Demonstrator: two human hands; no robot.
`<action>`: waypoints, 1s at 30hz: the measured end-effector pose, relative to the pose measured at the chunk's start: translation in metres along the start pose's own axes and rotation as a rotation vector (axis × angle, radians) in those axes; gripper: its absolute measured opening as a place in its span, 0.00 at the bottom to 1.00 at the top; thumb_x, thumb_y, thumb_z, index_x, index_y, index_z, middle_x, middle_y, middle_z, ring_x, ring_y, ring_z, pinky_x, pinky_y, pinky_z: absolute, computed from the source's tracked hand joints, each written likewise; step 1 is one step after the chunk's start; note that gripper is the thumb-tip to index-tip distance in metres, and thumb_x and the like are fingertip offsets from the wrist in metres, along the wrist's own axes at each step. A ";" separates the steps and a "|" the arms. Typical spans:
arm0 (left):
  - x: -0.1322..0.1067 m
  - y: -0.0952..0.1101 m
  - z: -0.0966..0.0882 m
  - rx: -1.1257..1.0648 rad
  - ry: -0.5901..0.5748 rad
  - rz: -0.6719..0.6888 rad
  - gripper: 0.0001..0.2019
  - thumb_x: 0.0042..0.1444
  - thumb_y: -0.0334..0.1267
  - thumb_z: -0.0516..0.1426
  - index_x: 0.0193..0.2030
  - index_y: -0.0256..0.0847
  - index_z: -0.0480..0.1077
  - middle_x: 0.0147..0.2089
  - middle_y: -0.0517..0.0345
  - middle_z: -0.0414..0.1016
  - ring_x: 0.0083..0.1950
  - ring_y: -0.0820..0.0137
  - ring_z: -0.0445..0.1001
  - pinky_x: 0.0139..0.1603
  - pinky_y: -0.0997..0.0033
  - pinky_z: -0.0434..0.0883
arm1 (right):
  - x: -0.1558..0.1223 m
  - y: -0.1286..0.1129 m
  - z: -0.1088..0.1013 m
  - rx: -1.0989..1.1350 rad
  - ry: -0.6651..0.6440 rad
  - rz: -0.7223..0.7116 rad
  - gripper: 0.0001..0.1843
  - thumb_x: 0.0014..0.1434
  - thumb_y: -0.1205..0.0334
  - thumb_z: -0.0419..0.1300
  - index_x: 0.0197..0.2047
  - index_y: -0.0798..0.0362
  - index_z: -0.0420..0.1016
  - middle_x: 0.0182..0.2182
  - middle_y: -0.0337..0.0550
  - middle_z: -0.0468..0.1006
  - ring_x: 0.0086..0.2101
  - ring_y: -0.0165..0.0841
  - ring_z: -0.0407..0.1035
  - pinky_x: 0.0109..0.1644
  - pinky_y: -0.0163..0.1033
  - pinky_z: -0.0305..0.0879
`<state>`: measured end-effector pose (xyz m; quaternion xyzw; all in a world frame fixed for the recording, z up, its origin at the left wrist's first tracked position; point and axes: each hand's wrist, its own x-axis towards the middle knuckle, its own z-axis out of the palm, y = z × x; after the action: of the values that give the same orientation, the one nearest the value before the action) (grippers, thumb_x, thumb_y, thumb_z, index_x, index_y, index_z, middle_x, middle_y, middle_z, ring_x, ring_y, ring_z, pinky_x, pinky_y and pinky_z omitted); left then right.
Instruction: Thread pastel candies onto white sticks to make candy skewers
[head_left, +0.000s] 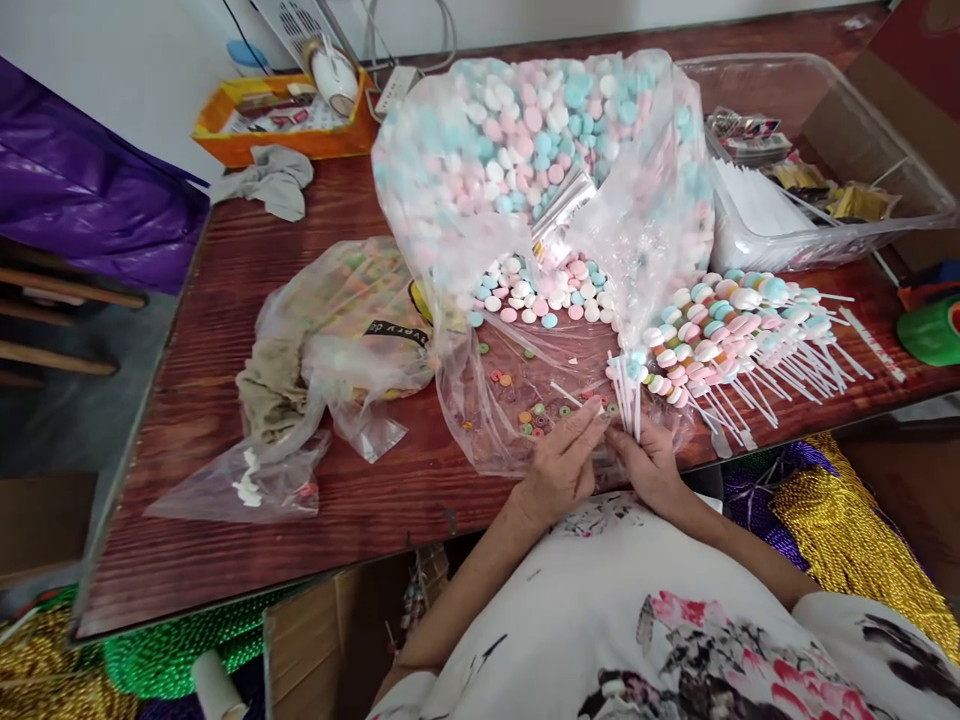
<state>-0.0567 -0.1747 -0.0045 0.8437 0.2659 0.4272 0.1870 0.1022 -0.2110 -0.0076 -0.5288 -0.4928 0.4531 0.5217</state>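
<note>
We look down on a left hand [566, 455] and a right hand [651, 465] at a wooden tabletop [225, 270].
The right hand's fingers close around several white sticks [637, 410] near the edge, left of a pile of candy-covered sticks [739, 325]. The left hand's fingers lie together just beside; we cannot tell whether they grip the thin stick [565, 394] at their tips. Beyond sits a clear bag [626, 230] of pink, blue and white candies [517, 120].

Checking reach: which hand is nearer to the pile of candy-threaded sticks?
Right. The right hand is just left of the pile of candy-threaded sticks, towards the person; the left hand is farther left, on the far side of the right hand.
</note>
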 end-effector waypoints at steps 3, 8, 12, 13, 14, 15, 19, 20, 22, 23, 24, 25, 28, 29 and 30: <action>0.007 -0.003 -0.011 0.010 0.096 -0.174 0.26 0.60 0.26 0.53 0.65 0.45 0.64 0.64 0.45 0.69 0.64 0.60 0.70 0.61 0.57 0.72 | 0.008 0.001 -0.025 -0.016 0.118 0.011 0.08 0.63 0.56 0.57 0.38 0.51 0.73 0.22 0.34 0.66 0.23 0.28 0.59 0.28 0.36 0.61; 0.019 -0.023 -0.034 0.217 -0.040 -0.384 0.10 0.60 0.31 0.56 0.45 0.42 0.76 0.40 0.53 0.78 0.42 0.66 0.76 0.46 0.64 0.74 | 0.013 0.004 -0.060 0.090 0.240 0.076 0.08 0.63 0.55 0.58 0.37 0.51 0.69 0.22 0.34 0.65 0.21 0.26 0.57 0.23 0.33 0.53; 0.016 -0.022 -0.032 0.292 -0.259 -0.438 0.09 0.58 0.32 0.57 0.43 0.40 0.76 0.38 0.52 0.74 0.42 0.63 0.72 0.45 0.61 0.71 | 0.002 0.009 -0.059 0.017 0.117 0.043 0.07 0.65 0.57 0.57 0.37 0.50 0.70 0.22 0.34 0.66 0.22 0.28 0.58 0.26 0.36 0.57; 0.014 -0.020 -0.030 0.310 -0.290 -0.450 0.09 0.57 0.32 0.58 0.44 0.40 0.76 0.39 0.51 0.74 0.43 0.62 0.71 0.46 0.60 0.70 | -0.001 0.010 -0.058 -0.015 0.080 0.024 0.06 0.65 0.57 0.56 0.37 0.49 0.70 0.22 0.34 0.66 0.23 0.28 0.58 0.27 0.36 0.58; 0.013 -0.018 -0.027 0.326 -0.326 -0.459 0.10 0.57 0.31 0.58 0.45 0.40 0.76 0.40 0.50 0.73 0.44 0.61 0.70 0.46 0.59 0.70 | -0.003 0.011 -0.056 -0.051 0.048 -0.001 0.06 0.66 0.58 0.55 0.37 0.49 0.70 0.22 0.34 0.66 0.23 0.28 0.58 0.28 0.37 0.58; 0.012 -0.017 -0.025 0.337 -0.366 -0.462 0.11 0.56 0.31 0.58 0.45 0.39 0.75 0.41 0.50 0.72 0.44 0.60 0.69 0.47 0.58 0.70 | -0.004 0.011 -0.055 -0.090 0.019 -0.027 0.07 0.66 0.59 0.54 0.37 0.49 0.71 0.22 0.35 0.66 0.23 0.29 0.58 0.28 0.37 0.58; 0.014 -0.021 -0.020 0.358 -0.450 -0.462 0.10 0.57 0.29 0.56 0.44 0.38 0.75 0.41 0.49 0.71 0.45 0.60 0.68 0.47 0.58 0.69 | 0.000 0.006 -0.055 -0.240 -0.083 -0.156 0.10 0.67 0.62 0.52 0.35 0.49 0.73 0.24 0.37 0.68 0.25 0.30 0.62 0.32 0.38 0.62; 0.014 -0.023 -0.019 0.351 -0.441 -0.462 0.09 0.58 0.29 0.56 0.43 0.38 0.75 0.41 0.49 0.71 0.44 0.61 0.68 0.47 0.59 0.69 | 0.001 0.005 -0.055 -0.266 -0.101 -0.184 0.10 0.67 0.63 0.52 0.36 0.49 0.74 0.25 0.38 0.69 0.26 0.31 0.63 0.33 0.39 0.64; 0.013 -0.029 -0.019 0.333 -0.411 -0.452 0.06 0.58 0.30 0.56 0.40 0.38 0.74 0.40 0.50 0.71 0.44 0.62 0.69 0.47 0.60 0.70 | 0.001 0.006 -0.053 -0.297 -0.139 -0.230 0.10 0.66 0.66 0.52 0.42 0.49 0.75 0.27 0.40 0.72 0.29 0.33 0.67 0.36 0.39 0.66; 0.012 -0.031 -0.019 0.326 -0.399 -0.439 0.06 0.58 0.30 0.56 0.39 0.38 0.74 0.41 0.50 0.72 0.44 0.62 0.69 0.47 0.60 0.70 | 0.000 0.007 -0.052 -0.307 -0.167 -0.244 0.12 0.65 0.68 0.52 0.45 0.49 0.75 0.29 0.41 0.74 0.31 0.33 0.69 0.37 0.39 0.67; 0.011 -0.033 -0.019 0.322 -0.387 -0.421 0.06 0.58 0.30 0.56 0.39 0.38 0.74 0.41 0.49 0.72 0.45 0.62 0.69 0.48 0.60 0.70 | -0.001 0.009 -0.052 -0.315 -0.200 -0.253 0.14 0.64 0.69 0.52 0.48 0.48 0.74 0.31 0.41 0.75 0.32 0.34 0.70 0.38 0.39 0.68; 0.009 -0.034 -0.019 0.322 -0.380 -0.399 0.06 0.58 0.29 0.55 0.39 0.38 0.74 0.42 0.49 0.73 0.45 0.62 0.70 0.48 0.60 0.70 | -0.003 0.011 -0.051 -0.320 -0.228 -0.261 0.16 0.63 0.71 0.52 0.50 0.48 0.74 0.32 0.42 0.76 0.33 0.34 0.71 0.38 0.39 0.69; 0.004 -0.035 -0.019 0.308 -0.349 -0.335 0.09 0.57 0.27 0.54 0.40 0.37 0.74 0.42 0.48 0.76 0.44 0.63 0.71 0.49 0.59 0.70 | -0.007 0.016 -0.050 -0.345 -0.260 -0.247 0.20 0.62 0.73 0.51 0.52 0.46 0.73 0.33 0.42 0.78 0.32 0.35 0.72 0.37 0.39 0.69; 0.004 -0.033 -0.019 0.281 -0.315 -0.333 0.09 0.56 0.27 0.54 0.40 0.37 0.75 0.41 0.48 0.76 0.44 0.63 0.72 0.49 0.60 0.71 | -0.007 0.017 -0.050 -0.354 -0.253 -0.242 0.20 0.62 0.73 0.51 0.52 0.46 0.74 0.33 0.42 0.78 0.32 0.35 0.72 0.36 0.39 0.69; 0.004 -0.032 -0.019 0.234 -0.261 -0.353 0.09 0.55 0.27 0.55 0.39 0.37 0.76 0.40 0.49 0.77 0.42 0.64 0.73 0.48 0.61 0.71 | -0.008 0.016 -0.050 -0.366 -0.252 -0.237 0.20 0.61 0.73 0.51 0.52 0.46 0.74 0.33 0.42 0.78 0.32 0.35 0.72 0.36 0.39 0.69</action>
<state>-0.0793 -0.1458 -0.0089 0.8482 0.4302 0.2418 0.1924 0.1514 -0.2233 -0.0219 -0.4922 -0.6864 0.3543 0.4014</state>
